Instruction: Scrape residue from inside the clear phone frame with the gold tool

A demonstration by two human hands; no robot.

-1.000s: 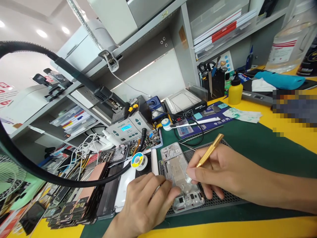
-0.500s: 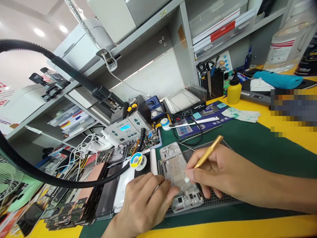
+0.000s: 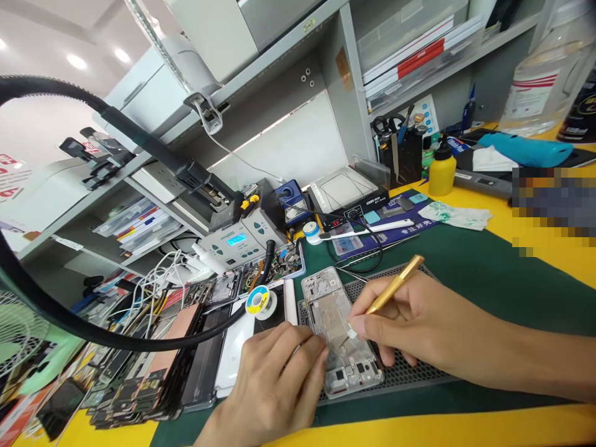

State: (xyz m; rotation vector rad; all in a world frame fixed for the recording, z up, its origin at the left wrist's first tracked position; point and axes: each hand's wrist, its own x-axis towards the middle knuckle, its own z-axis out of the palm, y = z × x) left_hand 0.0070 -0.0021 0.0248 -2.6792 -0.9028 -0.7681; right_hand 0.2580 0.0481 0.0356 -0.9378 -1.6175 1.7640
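A bare silver phone frame (image 3: 333,310) lies on a dark perforated mat (image 3: 412,363). My left hand (image 3: 274,379) is at its lower left edge, with curled fingers pressed against the side and the thumb drawn in. Pinched in my right hand (image 3: 410,310) is a gold pen-shaped scraper (image 3: 395,285), tilted with its back end up and right. A small pale flat tip shows below the fingers, over the right part of the frame. Whether that tip touches the metal I cannot tell.
Left of my left hand stand a solder spool (image 3: 261,302) and stacked phone parts (image 3: 153,366). A black hose (image 3: 139,341) loops across the left. Behind are a hot air station (image 3: 237,245), a white brush (image 3: 372,228) and a yellow bottle (image 3: 441,171).
My left thumb has pulled back from over the frame toward the other fingers. My right hand and the gold scraper have hardly moved. The whole view has shifted slightly.
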